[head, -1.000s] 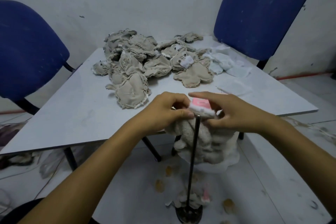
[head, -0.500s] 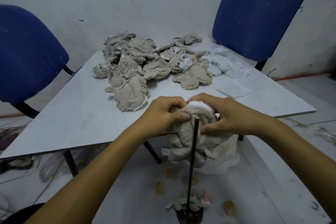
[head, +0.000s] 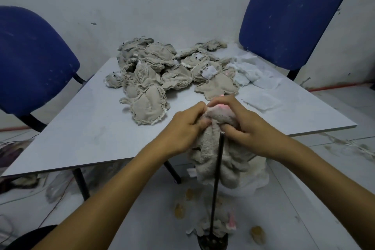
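A limp beige plush toy skin (head: 211,158) hangs in front of me just off the table's near edge. My left hand (head: 182,128) grips its upper left side with curled fingers. My right hand (head: 239,122) pinches its top, where a bit of pink and white fabric (head: 220,110) shows between the fingertips. A thin black metal rod (head: 216,184) stands upright from a round base (head: 212,242) on the floor; its tip reaches just below my right hand, in front of the plush.
A pile of beige unstuffed toy skins (head: 162,73) lies on the grey table (head: 81,134), with white fabric pieces (head: 253,73) to its right. Blue chairs stand at left (head: 30,61) and back right (head: 290,16). Plush scraps (head: 221,227) lie on the floor.
The pink and white piece, held above the plush a second ago, is now drawn in at the plush's top under my fingers. Both hands have closed in tighter on the plush.
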A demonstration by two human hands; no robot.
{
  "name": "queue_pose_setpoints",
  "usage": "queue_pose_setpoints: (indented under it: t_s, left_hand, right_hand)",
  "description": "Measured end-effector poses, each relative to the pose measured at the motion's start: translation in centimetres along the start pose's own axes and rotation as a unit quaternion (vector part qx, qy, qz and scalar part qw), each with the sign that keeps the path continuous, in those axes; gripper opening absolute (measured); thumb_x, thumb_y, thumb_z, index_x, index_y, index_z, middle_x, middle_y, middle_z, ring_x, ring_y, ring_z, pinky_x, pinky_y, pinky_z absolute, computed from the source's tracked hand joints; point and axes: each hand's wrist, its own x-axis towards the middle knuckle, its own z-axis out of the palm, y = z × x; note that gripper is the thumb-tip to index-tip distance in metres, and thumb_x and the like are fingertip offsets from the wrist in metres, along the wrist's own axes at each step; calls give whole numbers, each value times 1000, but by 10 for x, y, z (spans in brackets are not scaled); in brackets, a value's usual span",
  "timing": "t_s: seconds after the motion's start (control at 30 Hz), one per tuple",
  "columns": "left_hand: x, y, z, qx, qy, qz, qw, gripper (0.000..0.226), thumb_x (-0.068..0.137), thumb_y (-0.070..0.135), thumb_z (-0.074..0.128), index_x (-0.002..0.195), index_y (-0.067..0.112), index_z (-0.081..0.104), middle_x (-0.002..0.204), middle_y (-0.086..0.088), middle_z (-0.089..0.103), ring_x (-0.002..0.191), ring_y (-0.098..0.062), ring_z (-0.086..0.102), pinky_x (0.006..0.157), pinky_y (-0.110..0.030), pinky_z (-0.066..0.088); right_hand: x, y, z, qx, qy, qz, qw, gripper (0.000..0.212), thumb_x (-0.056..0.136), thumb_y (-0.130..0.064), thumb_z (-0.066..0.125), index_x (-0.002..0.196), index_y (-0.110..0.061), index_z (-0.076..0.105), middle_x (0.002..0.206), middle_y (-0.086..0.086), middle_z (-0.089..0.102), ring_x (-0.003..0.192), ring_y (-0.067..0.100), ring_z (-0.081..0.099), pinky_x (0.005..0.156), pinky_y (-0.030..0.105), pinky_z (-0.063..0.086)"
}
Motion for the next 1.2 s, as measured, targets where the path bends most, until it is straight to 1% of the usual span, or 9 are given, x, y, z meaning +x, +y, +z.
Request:
queue_pose_setpoints:
  t_s: [0.2,0.37,0.53,0.67,0.77,0.97,1.03,1.13,1.2]
  left_hand:
    - [1,4,-4,-76,76,-6,994,8,83,30,59,84,22,62,77,5,65,72,-15,56,70,-37,45]
    - [-4,-2,-4,-72,-81,-31,994,11,99,22,58,103,12,58,86,1,61,76,-10,53,70,-30,44]
    - [-5,-3,-4,-28,-64,-5,998,27,73,32,75,88,12,66,78,1,61,75,-11,54,70,-34,44]
    - [-1,-5,-2,-66,-38,-10,997,16,69,18,79,80,12,69,69,11,61,68,-5,53,66,-27,43]
    - [-3,-3,4,76,-102,5,992,19,69,16,85,82,9,72,73,-2,69,69,-16,60,66,-34,50]
    - [-4,2,-10,28,-5,33,999,15,69,23,86,79,29,77,63,16,67,61,5,54,62,-27,46]
    - [-6,0,-8,47,-26,36,998,14,70,18,86,76,25,75,62,13,65,61,1,53,61,-28,44]
    - [-8,0,-3,44,-59,33,997,40,69,24,85,104,39,73,88,13,76,82,-5,66,76,-30,54]
    - [-5,-2,-7,10,-52,8,999,38,68,41,82,101,24,75,88,3,75,84,-16,68,79,-40,56]
  right_hand:
    - [0,5,-11,-38,-106,80,990,105,77,-26,82,143,-66,10,124,1,64,100,13,67,90,41,55]
    - [5,6,-12,1,13,55,998,71,80,-20,76,137,-47,45,131,-18,58,95,6,65,89,33,52]
    - [2,8,-12,-2,6,107,994,18,78,-4,76,90,-16,70,85,0,71,85,20,66,76,40,51]
    - [2,-4,-22,22,-17,63,998,21,73,-14,80,83,-28,68,81,-12,69,79,4,64,70,25,49]
    - [-6,-3,-2,-137,-129,97,977,28,76,-19,80,87,-29,56,88,-9,65,88,16,62,73,32,47]
    - [-3,-6,-16,-142,-20,43,989,34,72,-24,85,99,-28,65,86,-11,68,78,5,60,72,35,51]
    - [-7,-5,-7,-173,-78,60,980,30,74,-29,84,96,-27,63,86,-11,67,81,11,60,74,40,52]
    - [-6,0,-6,-137,-52,49,988,35,74,-24,83,104,-31,65,89,-7,70,80,9,61,74,37,51]
    - [-2,3,-15,-106,-53,68,991,41,73,-32,84,107,-37,63,91,-11,69,80,4,60,72,27,50]
